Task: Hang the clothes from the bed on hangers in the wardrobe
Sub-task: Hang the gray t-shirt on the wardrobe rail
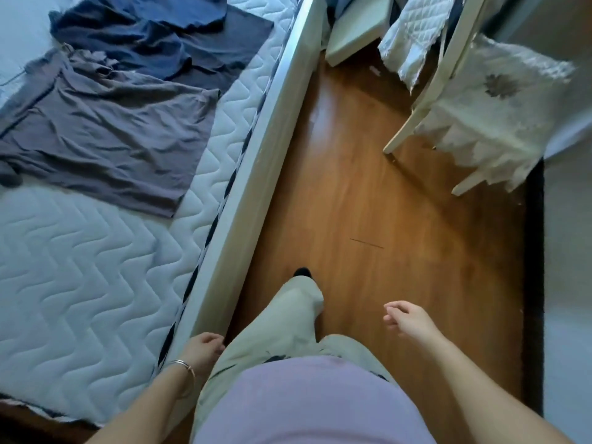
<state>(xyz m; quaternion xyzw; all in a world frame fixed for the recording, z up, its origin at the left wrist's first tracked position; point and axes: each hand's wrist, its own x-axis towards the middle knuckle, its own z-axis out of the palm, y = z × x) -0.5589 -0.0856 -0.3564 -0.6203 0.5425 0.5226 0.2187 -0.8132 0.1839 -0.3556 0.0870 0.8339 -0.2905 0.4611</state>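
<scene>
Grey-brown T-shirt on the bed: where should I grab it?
Probably by both shoulders beside the collar, reaching across from the floor-side edge of the white quilted mattress. The grey-brown short-sleeved T-shirt lies flat, hem nearest that edge, so it lifts neck-up, ready to hang.

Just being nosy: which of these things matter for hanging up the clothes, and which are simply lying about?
For the job: grey T-shirt, navy garment, both lying on the mattress.
Just lying about: white chair, lace cloth draped over it, quilted white fabric.
</scene>
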